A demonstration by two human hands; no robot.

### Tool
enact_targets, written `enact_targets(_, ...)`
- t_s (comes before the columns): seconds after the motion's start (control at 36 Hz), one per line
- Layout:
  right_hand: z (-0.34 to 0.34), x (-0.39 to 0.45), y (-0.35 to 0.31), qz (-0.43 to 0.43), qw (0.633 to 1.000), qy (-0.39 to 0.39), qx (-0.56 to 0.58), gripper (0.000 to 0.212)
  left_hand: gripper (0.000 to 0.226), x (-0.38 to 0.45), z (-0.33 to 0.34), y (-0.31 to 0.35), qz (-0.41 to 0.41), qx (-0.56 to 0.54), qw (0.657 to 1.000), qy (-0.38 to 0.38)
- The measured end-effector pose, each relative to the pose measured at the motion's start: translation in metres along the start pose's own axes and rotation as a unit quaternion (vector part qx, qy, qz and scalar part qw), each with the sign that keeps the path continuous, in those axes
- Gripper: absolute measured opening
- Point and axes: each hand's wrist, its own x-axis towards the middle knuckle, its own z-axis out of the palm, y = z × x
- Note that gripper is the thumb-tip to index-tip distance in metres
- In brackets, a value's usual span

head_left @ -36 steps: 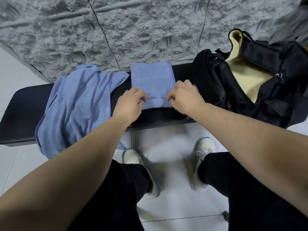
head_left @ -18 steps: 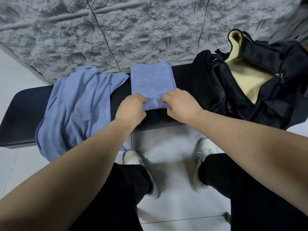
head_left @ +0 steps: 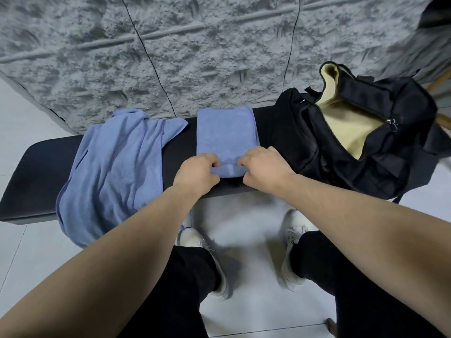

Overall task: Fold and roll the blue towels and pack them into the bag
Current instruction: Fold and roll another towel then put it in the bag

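Observation:
A folded blue towel (head_left: 224,132) lies as a narrow strip across the black bench (head_left: 36,172), its near end turned over into a small roll. My left hand (head_left: 197,172) grips the left end of that roll with curled fingers. My right hand (head_left: 262,169) grips the right end the same way. A second blue towel (head_left: 114,174) lies loose and crumpled on the bench to the left, its lower edge hanging over the front. The black bag (head_left: 380,152) stands at the right end of the bench, unzipped, with its tan lining showing.
A rough grey wall (head_left: 170,50) rises right behind the bench. Pale floor tiles (head_left: 244,230) lie in front, with my two white shoes and black trouser legs below the hands. A wooden leg shows at the far right behind the bag.
Both hands have turned the towel's near end over away from me, and the roll has grown slightly thicker. The loose towel and the bag have stayed where they were.

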Motion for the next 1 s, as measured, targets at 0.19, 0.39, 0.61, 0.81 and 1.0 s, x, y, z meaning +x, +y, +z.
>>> enact_targets(0.19,-0.004,-0.007,0.005,0.008,0.998,-0.028,0.048,0.043,0.018,-0.009,-0.002,0.007,0.004,-0.005,1.0,-0.026)
enact_targets(0.39,-0.003,-0.003,0.012,0.019,0.994,-0.042,0.095,0.045,0.012,-0.003,-0.001,0.007,-0.018,-0.006,1.0,-0.025)
enact_targets(0.61,-0.006,0.003,0.013,0.059,0.981,-0.029,0.18,0.034,0.004,0.008,0.002,0.009,-0.053,0.05,0.997,0.027)
enact_targets(0.81,-0.002,0.012,0.017,0.059,0.985,0.026,0.16,0.026,0.005,0.015,0.004,0.008,-0.061,0.044,0.997,0.032)
enact_targets(1.0,-0.003,0.016,0.017,0.031,0.987,0.035,0.155,0.032,0.016,0.017,0.004,0.005,-0.059,-0.052,0.994,0.074)
